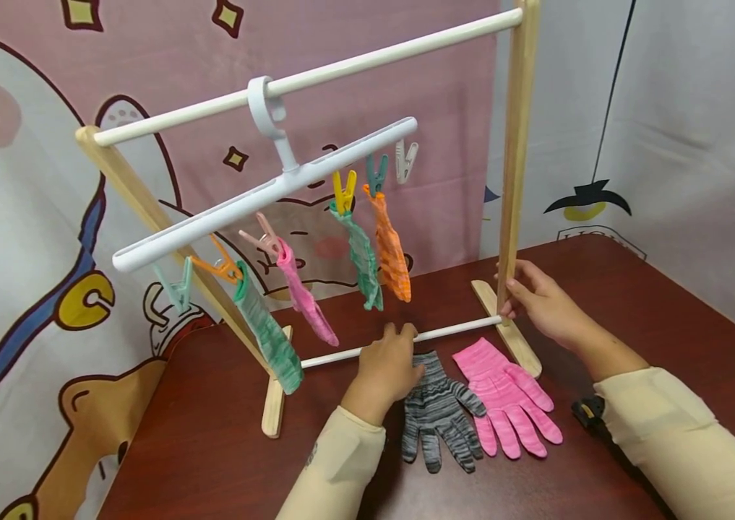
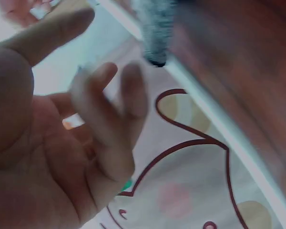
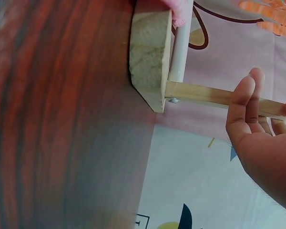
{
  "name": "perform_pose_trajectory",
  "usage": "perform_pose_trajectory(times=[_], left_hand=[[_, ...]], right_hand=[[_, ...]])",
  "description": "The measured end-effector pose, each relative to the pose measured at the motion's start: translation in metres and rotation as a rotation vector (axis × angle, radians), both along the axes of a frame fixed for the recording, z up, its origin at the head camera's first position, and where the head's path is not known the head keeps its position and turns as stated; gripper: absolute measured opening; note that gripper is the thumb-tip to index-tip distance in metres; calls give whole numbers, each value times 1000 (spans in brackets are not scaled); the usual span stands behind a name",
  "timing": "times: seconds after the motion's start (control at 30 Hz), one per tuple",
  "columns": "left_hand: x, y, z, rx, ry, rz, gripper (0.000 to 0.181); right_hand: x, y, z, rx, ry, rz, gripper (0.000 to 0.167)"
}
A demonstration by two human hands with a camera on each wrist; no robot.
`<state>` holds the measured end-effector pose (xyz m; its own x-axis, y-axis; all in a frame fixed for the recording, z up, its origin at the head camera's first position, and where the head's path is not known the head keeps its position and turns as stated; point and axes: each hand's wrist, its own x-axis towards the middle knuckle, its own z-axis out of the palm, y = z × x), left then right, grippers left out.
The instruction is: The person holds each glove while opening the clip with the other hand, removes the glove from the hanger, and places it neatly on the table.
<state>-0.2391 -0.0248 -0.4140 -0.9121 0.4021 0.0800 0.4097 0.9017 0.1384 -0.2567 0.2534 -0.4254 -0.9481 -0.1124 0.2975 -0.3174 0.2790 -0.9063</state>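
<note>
My right hand [image 1: 546,303] grips the wooden post [image 1: 518,144] of a small drying rack, low down, its fingers on one side and thumb on the other. My left hand [image 1: 385,365] is near the lower white bar [image 1: 458,331], fingers loosely bent; the left wrist view shows nothing held in it. A grey striped glove [image 1: 435,415] lies flat beside that hand, partly overlapping a pink glove [image 1: 504,397]. From the upper bar hangs a white hanger [image 1: 211,224], tilted. Clipped beneath it are an orange glove [image 1: 393,249], a pink one [image 1: 305,296] and two green knitted ones [image 1: 266,328].
A white clothespin [image 1: 406,160] and a mint clothespin [image 1: 178,287] hang at the hanger's ends without gloves. The rack's wooden feet [image 1: 274,408] stand on the dark red table [image 1: 211,455]. Behind is a printed cloth [image 1: 354,43]. A black strap [image 1: 591,415] is by the right sleeve.
</note>
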Motion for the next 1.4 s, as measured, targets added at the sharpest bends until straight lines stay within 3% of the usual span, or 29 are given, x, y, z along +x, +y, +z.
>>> perform_pose_trajectory(times=[0.13, 0.27, 0.47, 0.57, 0.67, 0.73, 0.8, 0.87, 0.93, 1.03, 1.17, 1.3, 1.4], left_hand=[[11, 0, 16, 121, 91, -4, 36], [32, -1, 37, 323, 208, -74, 18], [62, -21, 64, 677, 445, -271, 4], [68, -36, 71, 791, 562, -401, 8], [67, -52, 75, 858, 733, -494, 13], [65, -62, 77, 901, 879, -497, 16], [61, -71, 79, 963, 1019, -453, 16], [56, -81, 79, 1036, 1130, -360, 15], [50, -91, 78, 1109, 1193, -246, 18], [40, -105, 73, 1212, 1151, -79, 28], [29, -119, 67, 1305, 943, 85, 46], [21, -126, 62, 1358, 731, 171, 54], [17, -130, 59, 1372, 664, 209, 51]], right_hand=[[-2, -2, -1, 6, 0, 5, 39], [-1, 2, -4, 33, -7, 4, 40], [1, 7, -6, 56, 6, -6, 40], [0, 7, -6, 54, 10, -5, 38], [-1, 7, -5, 56, 26, 2, 37], [-1, 7, -4, 60, 35, 2, 36], [-2, 6, -4, 64, 43, 7, 36], [-3, 5, -4, 62, 47, 8, 34], [-4, 5, -5, 56, 49, 14, 33], [-4, 5, -6, 37, 55, 26, 30], [-4, 7, -8, 17, 71, 37, 28], [-5, 7, -7, 29, 76, 34, 28], [-6, 5, -7, 47, 73, 33, 27]])
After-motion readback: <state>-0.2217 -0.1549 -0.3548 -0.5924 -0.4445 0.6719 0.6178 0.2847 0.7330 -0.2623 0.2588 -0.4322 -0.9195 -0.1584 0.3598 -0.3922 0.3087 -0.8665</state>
